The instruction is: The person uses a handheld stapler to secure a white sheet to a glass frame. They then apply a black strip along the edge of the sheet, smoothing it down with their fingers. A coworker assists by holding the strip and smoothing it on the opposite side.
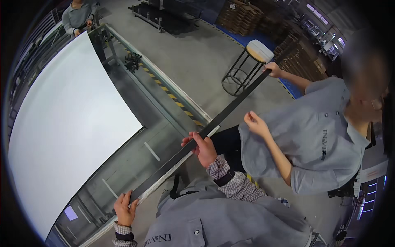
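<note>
A long thin black strip runs diagonally from lower left to upper right. My left hand grips its near end at the edge of the glass work table. My right hand is closed around the strip near its middle. A co-worker in a grey shirt stands to my right. One hand of theirs holds the strip's far end, while the other hovers just under the strip. A large white panel lies on the table to my left.
A round stool with a black metal frame stands on the concrete floor beyond the strip. Yellow-black hazard tape lines the table's edge. Another person stands at the table's far end. Stacked cardboard sits at the back.
</note>
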`<act>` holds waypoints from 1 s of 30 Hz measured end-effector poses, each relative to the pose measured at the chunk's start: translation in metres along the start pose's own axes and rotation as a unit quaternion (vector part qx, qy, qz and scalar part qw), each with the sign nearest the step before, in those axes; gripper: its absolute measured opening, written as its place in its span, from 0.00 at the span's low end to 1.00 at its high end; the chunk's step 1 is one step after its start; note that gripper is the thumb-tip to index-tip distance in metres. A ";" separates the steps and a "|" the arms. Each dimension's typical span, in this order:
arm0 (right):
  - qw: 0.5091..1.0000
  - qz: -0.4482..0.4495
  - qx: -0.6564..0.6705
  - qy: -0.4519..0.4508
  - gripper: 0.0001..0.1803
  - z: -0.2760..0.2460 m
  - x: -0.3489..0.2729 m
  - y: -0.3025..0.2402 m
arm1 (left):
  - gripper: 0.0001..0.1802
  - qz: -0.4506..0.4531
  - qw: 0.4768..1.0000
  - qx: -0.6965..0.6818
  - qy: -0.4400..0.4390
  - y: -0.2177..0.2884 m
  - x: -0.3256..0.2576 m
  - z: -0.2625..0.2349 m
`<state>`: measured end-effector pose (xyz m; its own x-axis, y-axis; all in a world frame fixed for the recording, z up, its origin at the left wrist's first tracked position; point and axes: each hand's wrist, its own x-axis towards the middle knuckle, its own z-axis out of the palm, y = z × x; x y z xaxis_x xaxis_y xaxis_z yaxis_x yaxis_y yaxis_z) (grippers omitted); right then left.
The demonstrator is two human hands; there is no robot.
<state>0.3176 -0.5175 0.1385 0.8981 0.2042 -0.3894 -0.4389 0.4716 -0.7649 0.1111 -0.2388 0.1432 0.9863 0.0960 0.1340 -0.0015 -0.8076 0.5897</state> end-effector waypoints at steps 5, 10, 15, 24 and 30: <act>1.000 -0.002 0.015 0.007 0.14 -0.006 0.014 -0.025 | 0.20 -0.005 0.999 -0.011 -0.039 0.012 0.036 0.002; 0.999 -0.011 -0.021 -0.036 0.11 -0.040 0.030 -0.042 | 0.21 0.052 0.998 -0.002 -0.016 0.028 0.050 0.029; 0.999 0.020 -0.020 -0.045 0.11 -0.062 0.048 -0.051 | 0.18 0.009 0.998 0.038 -0.040 0.048 0.043 0.052; 0.993 0.089 0.008 -0.073 0.13 -0.093 0.075 -0.028 | 0.20 -0.035 0.999 -0.004 -0.019 0.047 0.037 0.077; 0.992 0.113 -0.001 -0.048 0.12 -0.102 0.099 -0.032 | 0.18 -0.073 0.991 0.080 -0.084 0.083 0.070 0.060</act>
<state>0.4172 -0.5999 0.0719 0.7753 0.3851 -0.5007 -0.6293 0.4027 -0.6647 0.1900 -0.3342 0.1539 0.9876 0.1320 -0.0853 0.1565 -0.8750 0.4581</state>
